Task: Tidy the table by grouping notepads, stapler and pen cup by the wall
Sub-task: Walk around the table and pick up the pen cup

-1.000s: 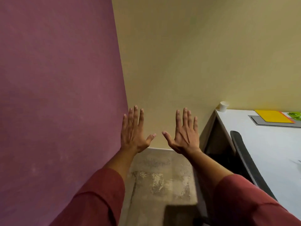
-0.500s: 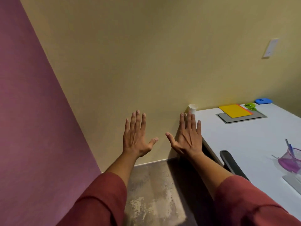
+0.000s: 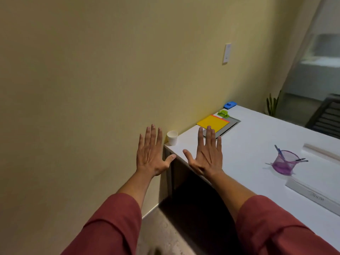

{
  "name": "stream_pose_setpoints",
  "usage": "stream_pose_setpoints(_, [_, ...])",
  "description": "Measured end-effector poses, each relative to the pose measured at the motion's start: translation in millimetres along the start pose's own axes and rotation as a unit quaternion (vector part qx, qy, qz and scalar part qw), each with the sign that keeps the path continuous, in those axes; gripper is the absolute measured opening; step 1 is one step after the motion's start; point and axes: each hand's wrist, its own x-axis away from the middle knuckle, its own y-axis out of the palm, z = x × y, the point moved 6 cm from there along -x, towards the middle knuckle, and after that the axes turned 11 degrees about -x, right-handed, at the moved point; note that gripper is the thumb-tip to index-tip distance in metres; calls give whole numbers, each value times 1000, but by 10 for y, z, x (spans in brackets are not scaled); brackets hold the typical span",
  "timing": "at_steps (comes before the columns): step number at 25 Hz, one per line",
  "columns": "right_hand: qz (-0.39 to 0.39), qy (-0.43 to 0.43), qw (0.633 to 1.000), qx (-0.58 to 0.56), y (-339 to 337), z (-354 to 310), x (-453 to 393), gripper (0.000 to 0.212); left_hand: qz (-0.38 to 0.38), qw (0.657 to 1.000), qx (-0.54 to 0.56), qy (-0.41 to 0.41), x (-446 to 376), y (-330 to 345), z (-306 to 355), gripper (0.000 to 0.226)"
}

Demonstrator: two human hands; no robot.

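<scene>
Both my hands are raised flat with fingers spread, holding nothing. My left hand (image 3: 151, 152) hovers in front of the wall, left of the table corner. My right hand (image 3: 207, 153) hovers above the white table (image 3: 246, 150) near its corner. A yellow notepad (image 3: 212, 122) lies on an orange and a grey pad (image 3: 232, 124) by the wall. A green stapler-like tool (image 3: 223, 113) and a blue one (image 3: 230, 104) sit beside them at the wall. A purple mesh pen cup (image 3: 284, 161) with pens stands mid-table, to the right.
A white paper cup (image 3: 172, 137) stands at the table's corner by the wall. A long white box (image 3: 312, 196) lies at the near right and another flat pale item (image 3: 322, 153) behind the pen cup. A dark chair (image 3: 325, 118) and a plant (image 3: 272, 103) are at the far right.
The view has swung right from the purple wall toward the table, bringing the pen cup, pads and far end into sight. My hands stay spread and empty.
</scene>
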Motion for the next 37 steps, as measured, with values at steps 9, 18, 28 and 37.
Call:
stream_pose_setpoints(9, [40,200,976,71,112,601,-525,95,6,977,76,201,-1410,609,559,109])
stream_pose_setpoints(18, [84,347,927,113,170,1776,-575,95,-13,929,109,353,-1956,1050,1965,107])
stream_pose_setpoints(28, [110,461,875,99,175,2911,-552,91,-65,867,145,473,-2328,1318,3443,104])
stream_pose_setpoints(37, [162,599,782,51,227,3570,-469,76,-155,788,210,558,-2566,1506,4661,98])
